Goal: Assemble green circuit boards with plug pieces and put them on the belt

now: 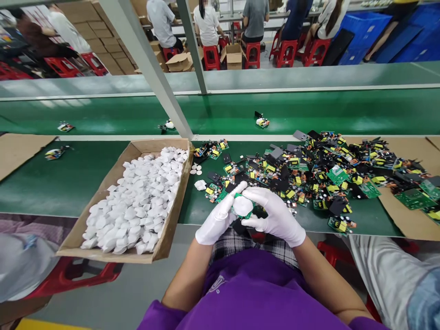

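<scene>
Both my hands wear white gloves and meet in front of me at the bench edge. Between them is a green circuit board (237, 214) with a round white pad (243, 206) lying on its face. My left hand (220, 215) grips the board's left side, its fingers bent round it. From the other side my right hand (271, 213) pinches the board with thumb and fingers. Just beyond lies a big heap of circuit boards (295, 172) with yellow and black parts. To the left stands a cardboard tray (181, 208) full of white pads (137, 197).
A green conveyor belt (227, 107) runs behind the bench, carrying a few scattered boards (263, 121). A grey metal post (154, 78) slants down behind the tray. Small white discs (195, 168) lie beside the tray. Seated people (208, 20) work across the room; a neighbour's leg (385, 270) is at right.
</scene>
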The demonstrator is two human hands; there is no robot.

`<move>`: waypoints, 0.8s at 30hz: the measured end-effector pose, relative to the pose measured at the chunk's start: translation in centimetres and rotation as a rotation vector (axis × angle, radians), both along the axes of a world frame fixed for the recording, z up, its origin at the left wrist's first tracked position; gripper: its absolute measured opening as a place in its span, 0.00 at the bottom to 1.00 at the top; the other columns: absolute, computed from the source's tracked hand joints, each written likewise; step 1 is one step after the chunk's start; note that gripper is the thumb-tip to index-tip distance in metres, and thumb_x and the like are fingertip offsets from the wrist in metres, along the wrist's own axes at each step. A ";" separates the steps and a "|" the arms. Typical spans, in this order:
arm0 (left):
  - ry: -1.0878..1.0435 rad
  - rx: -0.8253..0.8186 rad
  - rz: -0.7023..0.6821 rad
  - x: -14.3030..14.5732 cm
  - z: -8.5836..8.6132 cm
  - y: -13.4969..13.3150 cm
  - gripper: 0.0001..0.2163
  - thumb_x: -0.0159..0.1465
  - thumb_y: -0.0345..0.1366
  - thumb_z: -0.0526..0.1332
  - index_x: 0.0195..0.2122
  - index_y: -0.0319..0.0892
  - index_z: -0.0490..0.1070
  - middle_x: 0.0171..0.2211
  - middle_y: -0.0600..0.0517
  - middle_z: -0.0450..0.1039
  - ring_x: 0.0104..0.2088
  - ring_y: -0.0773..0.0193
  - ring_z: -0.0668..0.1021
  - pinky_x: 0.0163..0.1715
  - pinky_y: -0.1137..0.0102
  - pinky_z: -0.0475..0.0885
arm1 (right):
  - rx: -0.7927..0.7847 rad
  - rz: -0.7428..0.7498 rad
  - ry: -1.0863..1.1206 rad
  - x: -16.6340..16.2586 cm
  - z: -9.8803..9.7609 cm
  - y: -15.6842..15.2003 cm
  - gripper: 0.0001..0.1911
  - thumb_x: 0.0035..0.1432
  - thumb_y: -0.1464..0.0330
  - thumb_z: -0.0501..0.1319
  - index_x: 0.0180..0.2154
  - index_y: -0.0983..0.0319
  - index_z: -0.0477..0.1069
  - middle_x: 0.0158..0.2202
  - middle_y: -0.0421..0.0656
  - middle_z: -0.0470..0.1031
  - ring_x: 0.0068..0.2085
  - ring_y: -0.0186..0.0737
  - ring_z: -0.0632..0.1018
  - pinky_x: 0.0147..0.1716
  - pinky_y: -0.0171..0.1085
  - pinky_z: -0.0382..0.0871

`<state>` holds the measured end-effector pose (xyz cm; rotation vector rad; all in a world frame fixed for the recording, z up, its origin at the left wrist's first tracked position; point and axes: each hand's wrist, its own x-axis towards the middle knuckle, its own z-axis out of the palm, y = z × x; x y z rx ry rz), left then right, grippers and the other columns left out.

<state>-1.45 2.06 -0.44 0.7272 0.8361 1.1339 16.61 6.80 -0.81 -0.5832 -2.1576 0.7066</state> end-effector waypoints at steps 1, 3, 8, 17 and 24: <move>-0.002 -0.013 -0.009 -0.6 0.1 -0.2 0.26 0.63 0.48 0.63 0.61 0.48 0.68 0.52 0.45 0.76 0.43 0.57 0.79 0.45 0.62 0.74 | 0.003 0.038 -0.015 -0.3 0.3 0.1 0.38 0.54 0.57 0.70 0.63 0.55 0.62 0.58 0.52 0.72 0.58 0.52 0.74 0.56 0.51 0.69; 0.014 -0.019 0.039 -2.1 0.2 -0.9 0.27 0.61 0.44 0.66 0.61 0.45 0.68 0.44 0.46 0.78 0.36 0.61 0.79 0.41 0.64 0.74 | -0.018 0.086 -0.052 -0.9 1.0 0.5 0.40 0.54 0.56 0.70 0.65 0.55 0.60 0.60 0.52 0.71 0.59 0.53 0.73 0.57 0.51 0.69; 0.079 -0.001 0.268 -5.8 -0.3 -2.9 0.24 0.61 0.43 0.66 0.56 0.38 0.72 0.31 0.50 0.77 0.28 0.63 0.78 0.32 0.66 0.74 | -0.008 0.063 -0.270 -4.4 2.9 3.9 0.22 0.65 0.64 0.59 0.59 0.58 0.69 0.58 0.50 0.74 0.59 0.50 0.74 0.59 0.50 0.68; 0.377 -0.072 0.484 -6.7 -0.7 -3.7 0.21 0.58 0.53 0.66 0.31 0.36 0.75 0.18 0.56 0.66 0.17 0.72 0.66 0.18 0.73 0.66 | 0.073 0.413 -0.815 -17.4 3.3 10.1 0.19 0.58 0.73 0.61 0.51 0.58 0.77 0.55 0.51 0.75 0.49 0.52 0.79 0.42 0.41 0.71; 0.393 -0.125 0.726 -6.0 -1.1 -3.1 0.20 0.53 0.47 0.70 0.40 0.39 0.72 0.26 0.56 0.71 0.18 0.74 0.65 0.15 0.75 0.66 | -0.031 0.460 -0.709 -17.3 2.1 11.1 0.11 0.54 0.77 0.64 0.42 0.65 0.77 0.38 0.44 0.82 0.37 0.37 0.80 0.37 0.31 0.69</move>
